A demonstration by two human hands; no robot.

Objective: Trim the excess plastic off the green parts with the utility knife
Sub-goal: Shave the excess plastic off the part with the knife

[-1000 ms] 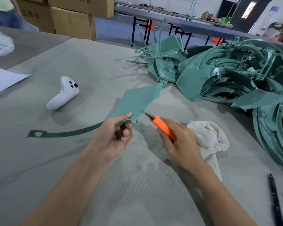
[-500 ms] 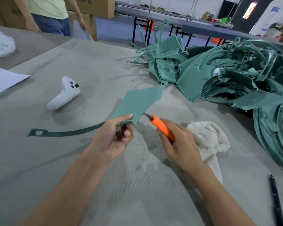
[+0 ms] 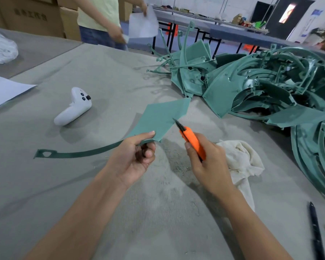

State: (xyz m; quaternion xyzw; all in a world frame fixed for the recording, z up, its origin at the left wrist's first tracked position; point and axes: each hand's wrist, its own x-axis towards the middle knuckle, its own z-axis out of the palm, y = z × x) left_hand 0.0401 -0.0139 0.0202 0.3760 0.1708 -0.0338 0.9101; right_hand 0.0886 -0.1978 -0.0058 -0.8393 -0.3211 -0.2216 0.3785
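the left hand (image 3: 133, 156) pinched the green part (image 3: 161, 117) where its flat diamond-shaped panel met a long thin curved strip, thumb on top and fingers curled beneath, holding it just above the grey table (image 3: 101, 72). the right hand (image 3: 208, 162) was wrapped round the orange utility knife (image 3: 192, 141), blade tip at the panel's right edge; whether it touched could not be told. trimming of this piece looked under way, with what seemed fine debris (image 3: 178, 166) on the table below the hands. a large pile of green parts (image 3: 261, 87) lay well apart to the right. whether those were trimmed was unclear, so much work probably remained. a crumpled cloth (image 3: 240, 160) lay just beside the right hand
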